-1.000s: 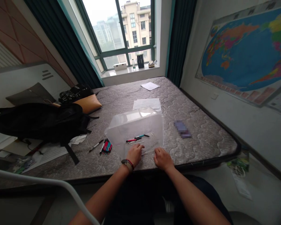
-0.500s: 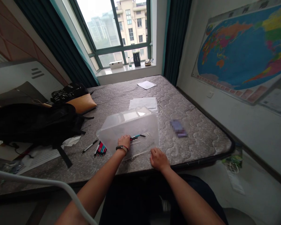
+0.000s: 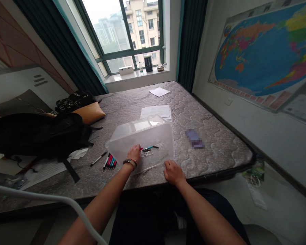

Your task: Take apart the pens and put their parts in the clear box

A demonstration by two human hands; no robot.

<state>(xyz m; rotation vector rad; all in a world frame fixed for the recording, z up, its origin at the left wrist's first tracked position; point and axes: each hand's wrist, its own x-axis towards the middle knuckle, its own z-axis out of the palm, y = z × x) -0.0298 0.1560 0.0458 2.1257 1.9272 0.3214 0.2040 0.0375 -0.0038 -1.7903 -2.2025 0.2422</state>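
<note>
A clear plastic box (image 3: 153, 134) lies on the grey mattress (image 3: 199, 112) in front of me, with a few pens (image 3: 149, 148) inside it. My left hand (image 3: 134, 152) reaches into the box, fingers curled at the pens' near ends. Whether it grips one is hidden by the hand. My right hand (image 3: 173, 173) rests loosely closed on the mattress by the box's near right corner. A bundle of coloured pens (image 3: 110, 162) and one black-and-white pen (image 3: 98, 159) lie left of the box.
A black backpack (image 3: 38, 134) and a tan pouch (image 3: 90, 113) sit at the left, over loose papers (image 3: 47, 168). More paper sheets (image 3: 156, 112) lie beyond the box. A purple item (image 3: 194, 139) lies to the right. A white chair rail (image 3: 48, 200) crosses the lower left.
My left hand moved from the box's near edge into the box, up to the pens. My right hand stayed near the box's near right corner. The view shifted slightly.
</note>
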